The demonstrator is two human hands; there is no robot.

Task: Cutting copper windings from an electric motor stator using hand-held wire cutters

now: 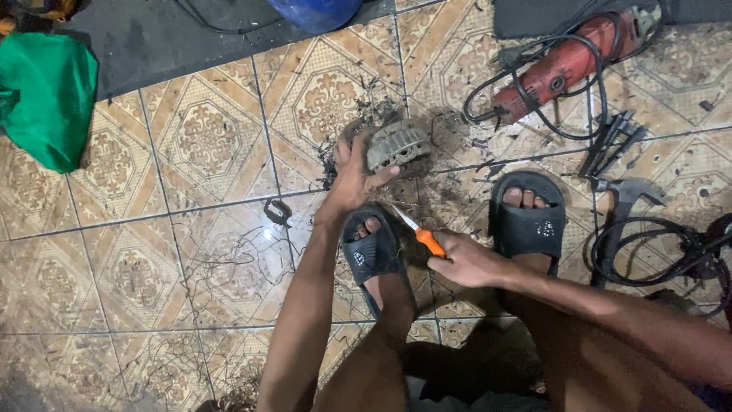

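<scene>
Fingers [345, 146] of the left hand [354, 177] are curled closed over the near edge of a round grey metal motor part [398, 145], with the thumb laid against its lower rim. That part is held on the patterned tile floor [206, 137], just beyond the toes of the left foot in a black sandal [372, 252]. Dark scraps and fine wire strands [229, 267] are scattered on the tiles around it and to its left.

The right hand [467, 261] is closed around an orange-handled screwdriver [415, 231]; only the orange handle end and the pale shaft are seen beyond the fist. The shaft is angled up and left, its tip directed toward the underside of the motor part, near it; contact cannot be confirmed. The hand is positioned between the two feet, the right foot being in a second black sandal [528, 214].

A red angle grinder [564, 65] with a looped black cable is noted at upper right, well apart from the hands. A hammer [621, 198] lies beside the right sandal, with dark metal tools [610, 141] just above it. A green cloth [46, 95] lies at far left, and a blue rounded object [314, 11] at the top edge.
</scene>
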